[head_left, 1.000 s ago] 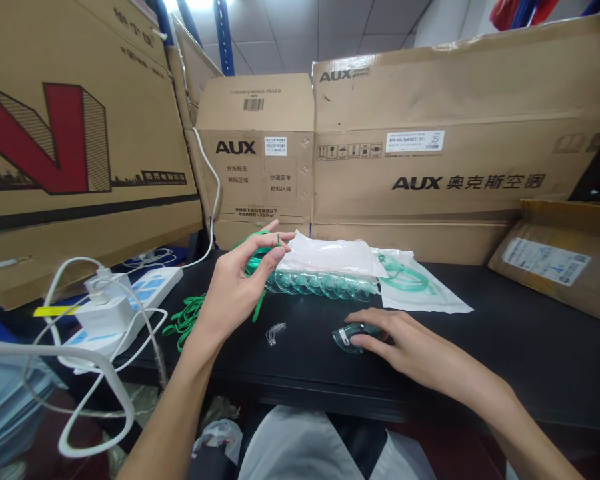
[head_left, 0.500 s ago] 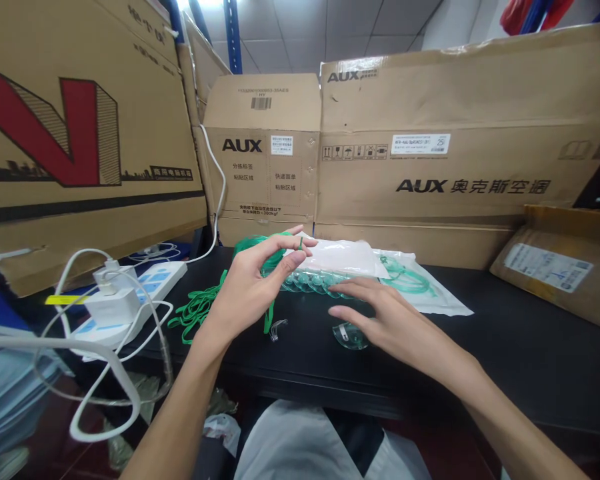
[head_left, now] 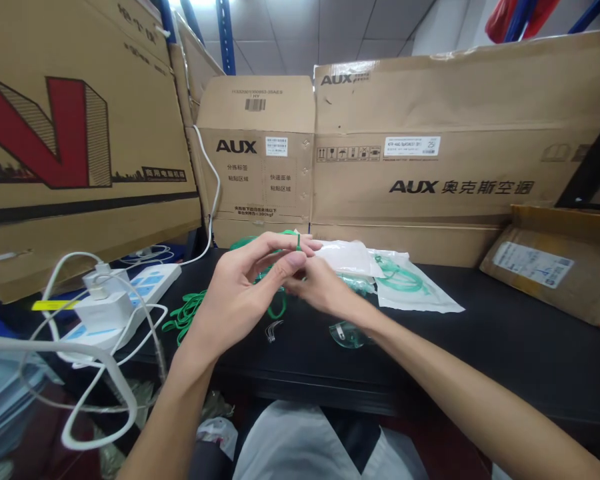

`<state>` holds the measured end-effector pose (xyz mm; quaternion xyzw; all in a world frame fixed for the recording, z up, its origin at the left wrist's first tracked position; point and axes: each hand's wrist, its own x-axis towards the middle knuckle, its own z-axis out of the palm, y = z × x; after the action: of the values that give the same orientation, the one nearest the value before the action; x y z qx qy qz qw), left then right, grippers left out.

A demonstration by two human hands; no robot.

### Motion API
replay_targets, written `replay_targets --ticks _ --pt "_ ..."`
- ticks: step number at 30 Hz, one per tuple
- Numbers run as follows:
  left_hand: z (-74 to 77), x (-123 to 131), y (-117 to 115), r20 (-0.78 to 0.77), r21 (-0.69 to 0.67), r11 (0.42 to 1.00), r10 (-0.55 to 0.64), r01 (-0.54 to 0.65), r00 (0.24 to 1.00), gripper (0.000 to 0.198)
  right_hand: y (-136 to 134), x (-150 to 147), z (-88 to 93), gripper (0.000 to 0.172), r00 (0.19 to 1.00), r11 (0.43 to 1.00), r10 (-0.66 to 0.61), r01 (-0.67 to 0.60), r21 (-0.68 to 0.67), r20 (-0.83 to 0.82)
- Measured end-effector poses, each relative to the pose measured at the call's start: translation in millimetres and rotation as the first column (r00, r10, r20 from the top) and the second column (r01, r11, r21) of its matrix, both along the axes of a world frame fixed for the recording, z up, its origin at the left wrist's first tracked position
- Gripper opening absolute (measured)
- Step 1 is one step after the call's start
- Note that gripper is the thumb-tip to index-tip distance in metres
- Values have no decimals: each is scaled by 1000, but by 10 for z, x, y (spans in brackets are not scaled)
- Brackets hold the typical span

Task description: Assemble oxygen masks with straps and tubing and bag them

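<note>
My left hand (head_left: 240, 290) is raised over the black table (head_left: 505, 347) and pinches a thin green band (head_left: 298, 241) between thumb and forefinger; the band loops down below the hand. My right hand (head_left: 317, 283) meets the left, its fingers closed on the same green band. A clear green-tinted mask piece (head_left: 344, 333) lies on the table just under my right wrist. A small clear clip (head_left: 274, 330) lies left of it. Behind my hands sits a row of clear masks under a white plastic bag (head_left: 347, 257).
More green bands (head_left: 183, 313) lie at the table's left edge. A white power strip (head_left: 130, 297) with chargers and cables sits at the left. A flat packaged mask (head_left: 410, 287) lies to the right. Large cardboard boxes (head_left: 430, 160) wall the back; a parcel (head_left: 545, 270) rests at right.
My right hand left the mask piece on the table and rose leftward to join the left hand at the green band. The left hand stayed raised.
</note>
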<state>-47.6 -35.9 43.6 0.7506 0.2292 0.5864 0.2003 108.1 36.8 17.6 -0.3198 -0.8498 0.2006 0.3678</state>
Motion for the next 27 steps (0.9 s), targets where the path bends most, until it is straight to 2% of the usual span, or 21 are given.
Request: replay_targets --ticks 3,5,9,13,16,19,22,25,27 --pt "-5 8 -1 -7 -38 999 0 0 1000 11 -16 358 82 35 992 992 -123 122 23 27" --pt "-26 21 42 -66 -68 998 -2 -3 998 12 -43 585 70 37 981 984 -180 178 24 73" --pt "-143 89 231 -279 -149 987 13 -57 960 18 -194 937 -69 30 955 974 -214 225 -34 205" --pt "-320 197 411 -383 -190 979 -12 -67 924 24 -475 1172 -184 49 882 909 -369 408 -82 293" --pt "-405 267 457 -397 -198 979 -40 -44 917 25 -646 1252 -274 56 876 902 -332 403 -154 350" --pt "-433 307 460 -399 -216 976 -60 -30 915 26 -709 1275 -350 50 875 906 -316 393 -159 366" --pt "-444 323 468 -402 -221 975 -61 -32 914 25 -712 1311 -326 47 886 899 -320 396 -186 337" --pt "-463 337 491 -409 -219 975 -50 -45 911 24 -709 1381 -226 47 920 903 -307 362 -230 243" --pt "-480 351 504 -413 -220 974 -50 -46 909 24 -699 1415 -178 45 935 902 -343 354 -246 86"
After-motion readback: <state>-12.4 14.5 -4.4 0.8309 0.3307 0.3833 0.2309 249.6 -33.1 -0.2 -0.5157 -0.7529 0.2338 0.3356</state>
